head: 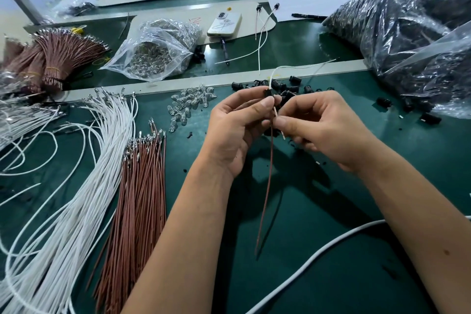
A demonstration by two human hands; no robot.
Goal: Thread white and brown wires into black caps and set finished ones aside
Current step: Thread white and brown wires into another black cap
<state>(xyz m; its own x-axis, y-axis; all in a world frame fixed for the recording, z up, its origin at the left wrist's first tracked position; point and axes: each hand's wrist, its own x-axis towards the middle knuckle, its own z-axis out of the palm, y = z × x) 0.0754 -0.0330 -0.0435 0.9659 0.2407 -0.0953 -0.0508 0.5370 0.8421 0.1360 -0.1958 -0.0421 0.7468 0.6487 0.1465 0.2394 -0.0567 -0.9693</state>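
Left hand (237, 130) fingers pinch small black plastic cap (268, 92) above the green table (318, 224), right hand (321, 127) fingers pinch thin white wire (279, 122) just below it, slim brown wire (266, 186) hanging down, loose glossy black caps (293, 85) heaped just behind.

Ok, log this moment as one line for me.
stage: threading | left hand: holds black cap | right hand: pinches white wire | brown wire: hangs below cap | finished pieces: behind
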